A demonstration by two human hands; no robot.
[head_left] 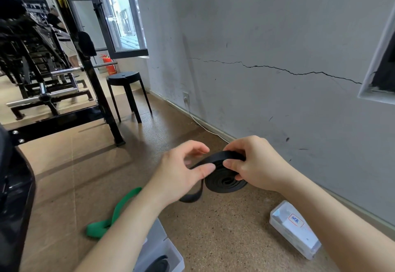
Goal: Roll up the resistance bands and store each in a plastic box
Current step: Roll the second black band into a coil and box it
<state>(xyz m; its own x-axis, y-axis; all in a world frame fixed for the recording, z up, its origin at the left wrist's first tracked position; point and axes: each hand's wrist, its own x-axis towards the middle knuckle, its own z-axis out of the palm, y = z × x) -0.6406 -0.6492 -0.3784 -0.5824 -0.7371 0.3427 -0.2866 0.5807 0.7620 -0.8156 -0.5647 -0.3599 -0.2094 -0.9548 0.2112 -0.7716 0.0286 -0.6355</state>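
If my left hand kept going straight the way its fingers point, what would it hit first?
The rolled black band, gripped by the right hand, lies directly ahead of the left hand; depth looks close.

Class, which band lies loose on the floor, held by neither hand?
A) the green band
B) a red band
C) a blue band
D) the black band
A: the green band lies loose on the floor, while the left hand and right hand grip the black band.
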